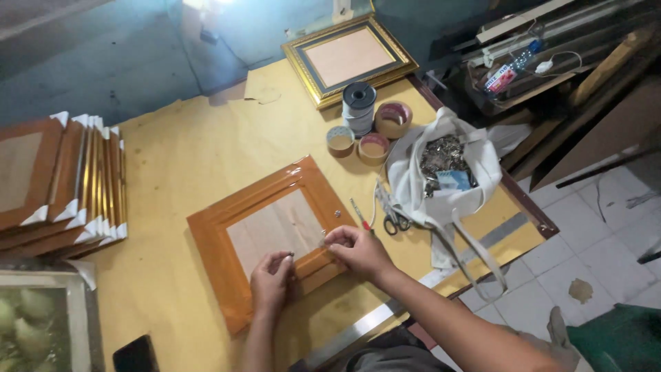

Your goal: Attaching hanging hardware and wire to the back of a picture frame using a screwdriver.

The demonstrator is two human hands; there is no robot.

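Left hand (270, 279) is laid on the near rail of the picture frame (272, 234), knuckles up, fingers curled; a small metal piece (290, 255) is pinched between thumb and forefinger tip. Forearm is seen rising from the bottom edge of the view.

Right hand (358, 249) is held just beside it at the same rail, wrist bent inward, fingertips pressed together on something small at the inner edge of the frame; what is pinched cannot be made out. Right forearm is extended diagonally from lower right.

The picture frame is placed flat, back side up, rotated slightly on the table (200, 165). Moulding is orange-brown, glossy, wrapped in clear film that shows creases and glare. A pale, matte backing board is set in the opening. A small fitting is noted on the right rail.

Table surface is covered with dull yellow paper, wrinkled and torn at the far edge.

Right of the frame: scissors (394, 220) and a red-handled screwdriver (359, 214). Beyond these, a white cloth bag (441, 172), open, filled with small grey metal parts. Far side: tape rolls (375, 134), round, brown and white, clustered. Behind them a gilt frame (348, 58) with a pink-beige centre. Left edge: a stack of frames (62, 179), leaning, with white corner guards.
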